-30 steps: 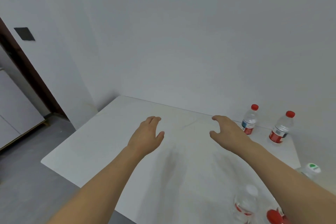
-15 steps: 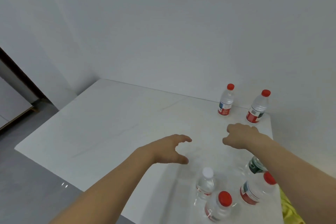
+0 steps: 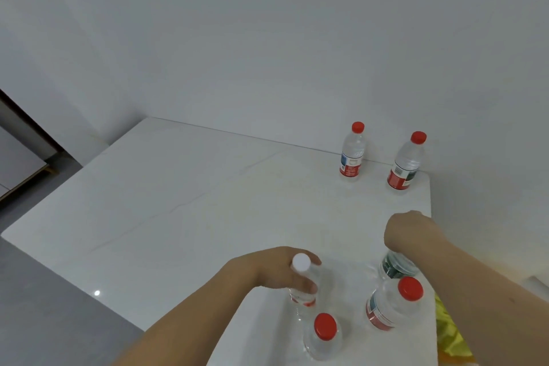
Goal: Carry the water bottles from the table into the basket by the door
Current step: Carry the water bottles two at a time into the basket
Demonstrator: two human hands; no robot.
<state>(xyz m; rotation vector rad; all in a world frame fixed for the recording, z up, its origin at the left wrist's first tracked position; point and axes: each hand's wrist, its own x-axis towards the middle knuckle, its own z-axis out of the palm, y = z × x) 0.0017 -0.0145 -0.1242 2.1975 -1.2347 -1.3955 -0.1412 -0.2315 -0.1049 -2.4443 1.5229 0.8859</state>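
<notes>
Several clear water bottles stand on a white table [image 3: 184,205]. My left hand [image 3: 276,270] is wrapped around the white-capped bottle [image 3: 303,282] near the front edge. My right hand [image 3: 411,232] is closed over the top of a green-labelled bottle [image 3: 396,266], hiding its cap. Two red-capped bottles stand closest to me: one [image 3: 323,336] at the front, another [image 3: 392,303] to its right. Against the far wall stand a red-capped bottle [image 3: 352,154] and a second one [image 3: 405,162] at the corner. No basket is in view.
White walls close off the back and right of the table. A dark doorframe [image 3: 26,125] and grey floor [image 3: 44,321] lie to the left. Something yellow [image 3: 451,336] shows past the table's right front edge.
My view swung right and down, bringing the near bottles in. My left hand went from open above the table to gripping the white-capped bottle; my right hand dropped onto the green-labelled bottle.
</notes>
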